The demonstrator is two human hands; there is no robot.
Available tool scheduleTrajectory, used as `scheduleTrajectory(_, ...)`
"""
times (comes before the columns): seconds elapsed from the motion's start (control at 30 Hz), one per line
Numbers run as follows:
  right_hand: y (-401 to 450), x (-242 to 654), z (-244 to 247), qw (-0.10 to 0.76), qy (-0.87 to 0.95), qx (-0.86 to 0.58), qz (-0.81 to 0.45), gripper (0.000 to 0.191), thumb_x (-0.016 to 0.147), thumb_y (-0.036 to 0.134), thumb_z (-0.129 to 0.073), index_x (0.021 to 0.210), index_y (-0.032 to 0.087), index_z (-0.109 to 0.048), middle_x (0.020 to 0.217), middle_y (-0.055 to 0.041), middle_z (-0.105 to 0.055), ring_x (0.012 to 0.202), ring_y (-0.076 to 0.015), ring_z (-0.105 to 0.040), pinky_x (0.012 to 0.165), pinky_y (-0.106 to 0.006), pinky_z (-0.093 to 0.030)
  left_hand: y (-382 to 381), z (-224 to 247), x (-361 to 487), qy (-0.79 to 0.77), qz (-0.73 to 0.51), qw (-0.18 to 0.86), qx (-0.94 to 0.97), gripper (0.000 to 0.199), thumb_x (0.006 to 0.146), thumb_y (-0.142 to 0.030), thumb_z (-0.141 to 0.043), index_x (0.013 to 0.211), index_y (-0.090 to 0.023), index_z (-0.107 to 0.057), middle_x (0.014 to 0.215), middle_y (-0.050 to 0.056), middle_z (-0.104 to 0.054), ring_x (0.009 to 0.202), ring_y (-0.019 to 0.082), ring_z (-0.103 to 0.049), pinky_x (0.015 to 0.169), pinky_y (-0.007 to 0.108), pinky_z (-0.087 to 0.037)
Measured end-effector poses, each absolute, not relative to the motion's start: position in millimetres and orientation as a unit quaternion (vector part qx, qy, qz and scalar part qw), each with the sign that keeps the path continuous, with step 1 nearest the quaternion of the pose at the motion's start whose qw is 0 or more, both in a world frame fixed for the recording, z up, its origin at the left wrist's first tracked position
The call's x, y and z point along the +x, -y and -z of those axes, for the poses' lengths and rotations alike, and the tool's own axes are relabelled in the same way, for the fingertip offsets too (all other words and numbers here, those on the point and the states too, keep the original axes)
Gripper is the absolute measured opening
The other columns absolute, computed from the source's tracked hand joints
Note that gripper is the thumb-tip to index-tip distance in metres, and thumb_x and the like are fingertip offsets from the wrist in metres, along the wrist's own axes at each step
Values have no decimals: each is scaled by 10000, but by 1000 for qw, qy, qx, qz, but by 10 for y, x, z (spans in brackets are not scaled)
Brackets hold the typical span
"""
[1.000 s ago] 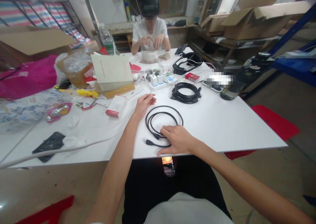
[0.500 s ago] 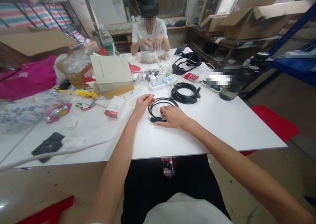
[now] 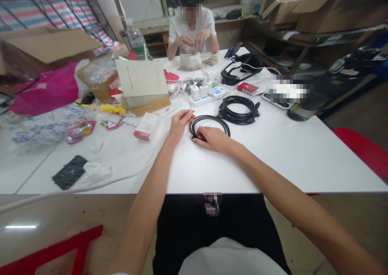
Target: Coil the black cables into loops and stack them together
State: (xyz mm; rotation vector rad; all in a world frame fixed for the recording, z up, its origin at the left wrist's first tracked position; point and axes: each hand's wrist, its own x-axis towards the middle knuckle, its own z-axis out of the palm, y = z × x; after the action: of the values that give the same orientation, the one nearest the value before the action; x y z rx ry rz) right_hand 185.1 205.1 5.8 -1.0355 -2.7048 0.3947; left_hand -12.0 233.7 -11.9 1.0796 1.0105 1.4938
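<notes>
A thin black cable [image 3: 228, 125] lies in a loose coil on the white table. My right hand [image 3: 216, 140] rests over the near side of the coil, thumb and fingers closed on the cable near its plug end, which they mostly cover. At the coil's left edge is my left hand [image 3: 181, 124], its fingers bent and pressed together. What they pinch, if anything, is too small to make out. Just behind, to the right, sits a thicker black cable coil [image 3: 238, 110], apart from both hands.
A white power strip [image 3: 201, 99] with chargers stands behind the coils. On the left are a red-and-white box [image 3: 147, 126], a booklet [image 3: 141, 79] and bags. A dark bottle [image 3: 312, 99] and a black headset [image 3: 242, 66] are to the right. A co-worker [image 3: 192, 32] sits opposite.
The view has turned, so the table's things appear further right. My right hand has closed over the cable's plug end, which earlier showed beside its spread thumb. My left hand stays by the coil.
</notes>
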Motion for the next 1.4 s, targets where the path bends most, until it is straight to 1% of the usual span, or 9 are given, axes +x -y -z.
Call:
scheduleTrajectory(0.2, -2019, 1913, -59, 105, 936, -308, -138, 467, 1008, 642, -629, 989, 175, -618, 1036, -97, -720, 898, -208, -604, 765, -313, -313, -2355, 134, -115, -442, -633, 454, 445, 279, 828, -441, -867, 947, -195, -810, 857, 37, -727, 820, 140, -666, 744, 256, -481)
scheduleTrajectory(0.4, -2005, 1924, -64, 128, 923, -329, -150, 386, 1085, 539, -525, 1042, 159, -584, 1012, -112, -702, 878, -204, -596, 760, -309, -320, -2342, 80, -88, -436, -653, 455, 420, 283, 810, -425, -899, 894, -179, -786, 798, 17, -681, 700, 98, -608, 613, 217, -437)
scheduleTrajectory(0.57, -1977, 1884, -81, 266, 847, -384, -252, 402, 1080, 591, -524, 1085, 189, -514, 868, -33, -636, 721, -150, -511, 692, -277, -295, -2277, -20, -99, -425, -669, 466, 393, 480, 803, -596, -895, 744, -184, -657, 558, -68, -476, 436, 41, -398, 419, 200, -260)
scheduleTrajectory(0.67, -1983, 1874, -106, 363, 797, -383, -295, 414, 1059, 619, -540, 1045, 208, -488, 794, 16, -563, 679, -122, -461, 676, -259, -306, -2199, -78, -116, -402, -634, 517, 412, 577, 820, -710, -840, 706, -185, -628, 450, -85, -402, 343, 36, -311, 375, 207, -204)
scheduleTrajectory(0.87, -2038, 1940, -156, 453, 745, -383, -305, 491, 981, 668, -636, 1080, 195, -547, 732, 37, -558, 645, -107, -488, 656, -237, -345, -2083, -88, -44, -345, -507, 621, 488, 602, 687, -703, -941, 878, -167, -747, 617, -18, -637, 434, 81, -548, 411, 199, -358)
scheduleTrajectory(0.93, -2055, 1961, -140, 444, 763, -385, -270, 424, 1010, 607, -604, 1046, 185, -582, 737, 22, -573, 635, -104, -475, 650, -240, -330, -2072, -79, -5, -358, -468, 639, 494, 575, 672, -637, -980, 917, -169, -752, 653, -15, -649, 480, 93, -594, 442, 199, -405)
scheduleTrajectory(1.03, -2068, 1967, -98, 416, 789, -391, -228, 345, 1053, 512, -530, 1027, 178, -614, 758, -4, -614, 620, -107, -474, 647, -247, -319, -2076, -74, 25, -379, -438, 649, 493, 536, 653, -572, -1012, 868, -171, -727, 628, -27, -616, 470, 90, -583, 425, 198, -376)
scheduleTrajectory(1.2, -2071, 1955, -76, 441, 779, -407, -178, 346, 1065, 481, -520, 1134, 167, -648, 866, -54, -710, 686, -135, -602, 674, -245, -377, -2102, -71, 4, -377, -466, 654, 462, 534, 647, -544, -1022, 848, -150, -721, 643, -40, -578, 451, 57, -524, 398, 194, -304)
scheduleTrajectory(1.4, -2094, 1975, -66, 521, 750, -390, -117, 285, 1044, 392, -547, 1187, 159, -628, 657, 34, -602, 528, -102, -526, 573, -223, -357, -2170, -68, -37, -365, -559, 649, 364, 373, 807, -415, -950, 863, -157, -686, 740, -21, -628, 576, 59, -569, 478, 185, -386)
